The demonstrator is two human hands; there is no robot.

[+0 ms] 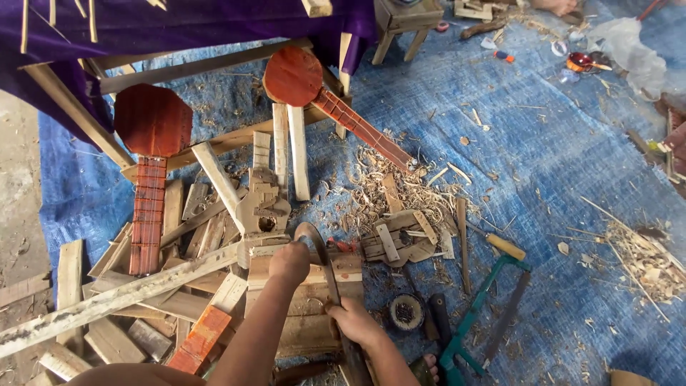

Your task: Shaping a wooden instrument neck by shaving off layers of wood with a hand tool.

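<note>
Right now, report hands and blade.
Left hand pressing wood block. Right hand gripping curved blade handle. Offcuts crowd left; hacksaw lies right.

Curved machete blade (323, 259) on wood block (314, 300)

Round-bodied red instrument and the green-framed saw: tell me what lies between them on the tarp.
Head view: between the round-bodied red instrument and green-framed saw lie pale wood shavings and a flat wooden cutout.
</note>
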